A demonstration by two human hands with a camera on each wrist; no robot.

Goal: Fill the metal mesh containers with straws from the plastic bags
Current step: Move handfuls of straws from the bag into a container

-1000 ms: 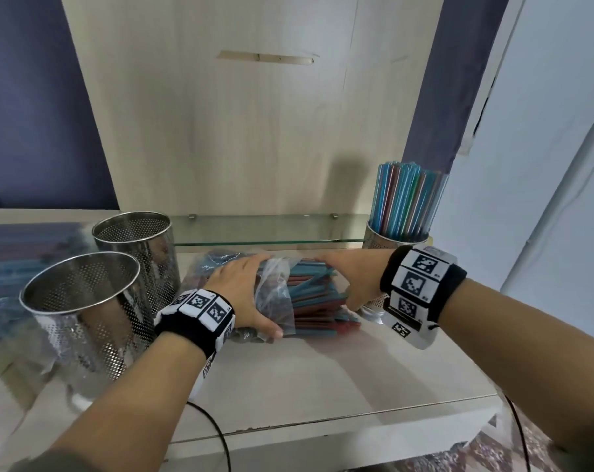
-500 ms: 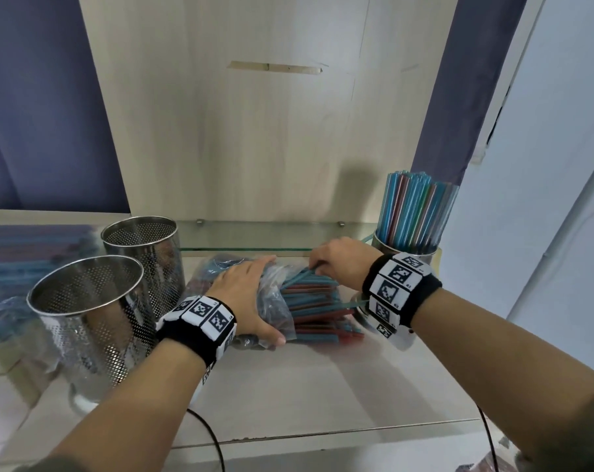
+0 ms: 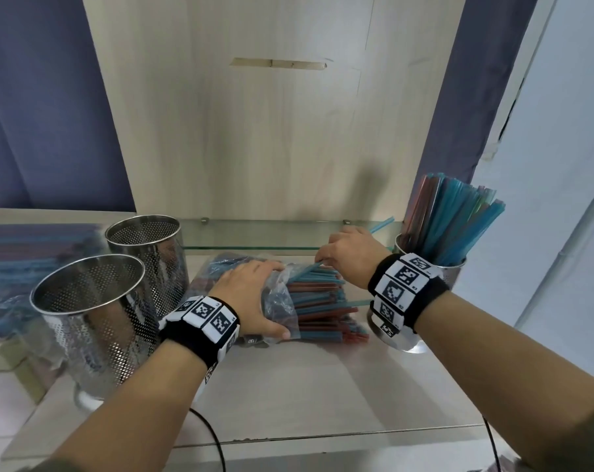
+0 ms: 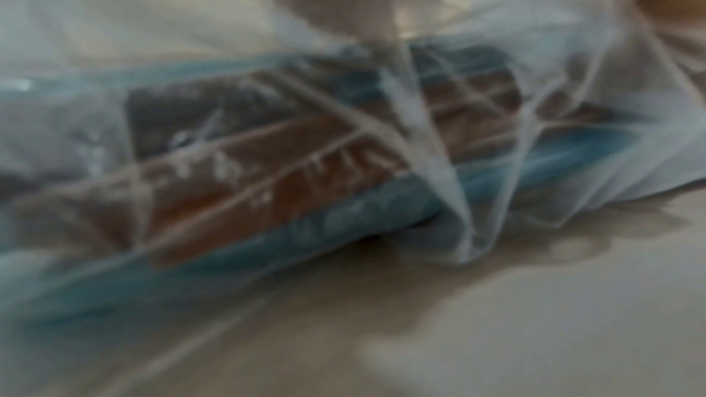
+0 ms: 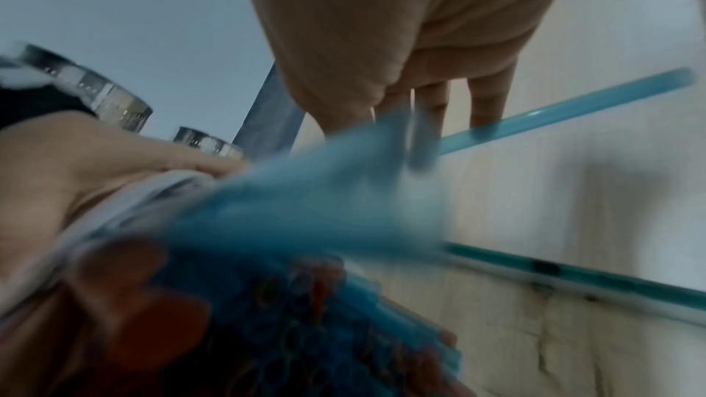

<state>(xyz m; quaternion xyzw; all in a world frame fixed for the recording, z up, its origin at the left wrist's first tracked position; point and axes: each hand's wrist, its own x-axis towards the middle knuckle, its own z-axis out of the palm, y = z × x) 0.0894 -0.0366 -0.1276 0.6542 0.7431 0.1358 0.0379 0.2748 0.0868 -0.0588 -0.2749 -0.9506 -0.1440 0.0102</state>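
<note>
A clear plastic bag (image 3: 278, 301) of blue and red straws (image 3: 322, 308) lies on the counter. My left hand (image 3: 251, 294) lies over its crumpled mouth and grips it; the left wrist view shows the bag (image 4: 267, 147) close and blurred. My right hand (image 3: 346, 257) pinches a blue straw (image 3: 379, 224) and has it half out of the bag, slanting up to the right; the right wrist view shows that straw (image 5: 573, 110) under the fingers (image 5: 485, 104). Two bare mesh containers (image 3: 87, 308) (image 3: 145, 253) stand at the left. A third container (image 3: 448, 267) at the right is packed with straws.
More bagged straws (image 3: 23, 267) lie at the far left. A glass shelf edge (image 3: 254, 247) runs behind the bag, with a wooden panel (image 3: 271, 131) above it. A black cable (image 3: 213, 434) hangs over the counter's front edge.
My right hand has risen from the straw ends and drawn a blue straw up and to the right. The left hand stays on the bag. The head view has moved closer.
</note>
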